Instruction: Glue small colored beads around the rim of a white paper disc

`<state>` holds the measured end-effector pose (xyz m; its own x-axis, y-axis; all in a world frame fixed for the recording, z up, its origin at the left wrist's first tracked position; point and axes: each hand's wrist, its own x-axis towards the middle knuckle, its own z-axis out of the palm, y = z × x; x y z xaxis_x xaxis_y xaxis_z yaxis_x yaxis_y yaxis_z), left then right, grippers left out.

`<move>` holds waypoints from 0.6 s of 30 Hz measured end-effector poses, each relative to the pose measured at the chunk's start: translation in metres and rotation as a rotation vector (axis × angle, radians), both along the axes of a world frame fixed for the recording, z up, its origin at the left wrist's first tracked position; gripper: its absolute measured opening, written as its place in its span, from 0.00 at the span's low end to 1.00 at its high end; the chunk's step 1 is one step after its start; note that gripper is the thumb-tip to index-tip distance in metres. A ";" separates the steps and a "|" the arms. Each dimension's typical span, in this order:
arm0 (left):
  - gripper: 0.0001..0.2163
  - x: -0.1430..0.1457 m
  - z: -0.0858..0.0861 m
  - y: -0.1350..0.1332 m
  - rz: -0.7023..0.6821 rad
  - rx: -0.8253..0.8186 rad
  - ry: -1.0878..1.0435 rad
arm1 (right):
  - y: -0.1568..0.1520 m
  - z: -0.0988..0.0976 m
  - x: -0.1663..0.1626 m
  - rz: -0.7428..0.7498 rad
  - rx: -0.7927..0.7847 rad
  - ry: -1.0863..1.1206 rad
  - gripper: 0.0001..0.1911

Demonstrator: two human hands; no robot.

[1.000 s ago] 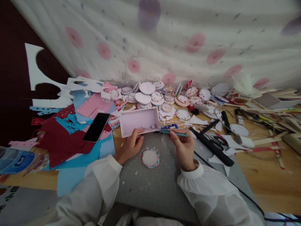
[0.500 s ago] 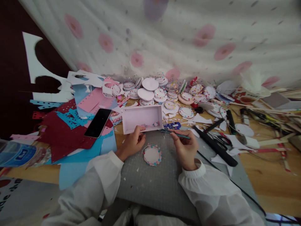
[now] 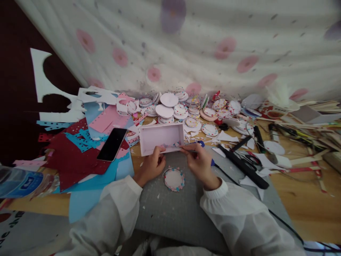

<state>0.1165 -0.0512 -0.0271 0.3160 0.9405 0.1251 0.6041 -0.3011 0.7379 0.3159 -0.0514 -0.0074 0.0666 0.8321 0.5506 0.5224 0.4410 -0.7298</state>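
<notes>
The right hand (image 3: pixel 201 163) is moving closer to the pink box (image 3: pixel 160 135), pinching tweezers (image 3: pixel 189 150), so the tip is probably reaching the little bits (image 3: pixel 176 144); the left hand (image 3: pixel 151 164) is gripping the box, the beaded disc (image 3: pixel 174 180) lying at six o'clock

Shallow box (image 3: pixel 154 136): pale pinkish white
Beaded disc (image 3: pixel 174 180): white, edged pink, turquoise, red
Mat (image 3: pixel 170 217): grey
Sleeves (image 3: pixel 239 211): white
Curtain (image 3: pixel 202 32): white, pink and purple flowers
Phone (image 3: pixel 112 143): black screen
Large card (image 3: pixel 73 172): dark red
Cut strips (image 3: pixel 83 139): bright blue, dark dots
</notes>
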 end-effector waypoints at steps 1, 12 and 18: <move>0.11 0.000 0.001 0.000 0.000 -0.004 0.006 | 0.003 -0.001 -0.001 0.022 -0.003 -0.049 0.02; 0.12 0.000 -0.003 0.000 -0.012 0.033 0.004 | 0.017 -0.007 -0.009 0.020 -0.018 -0.307 0.04; 0.12 0.000 -0.002 0.000 -0.011 0.016 -0.018 | 0.018 -0.006 -0.010 0.014 0.002 -0.317 0.04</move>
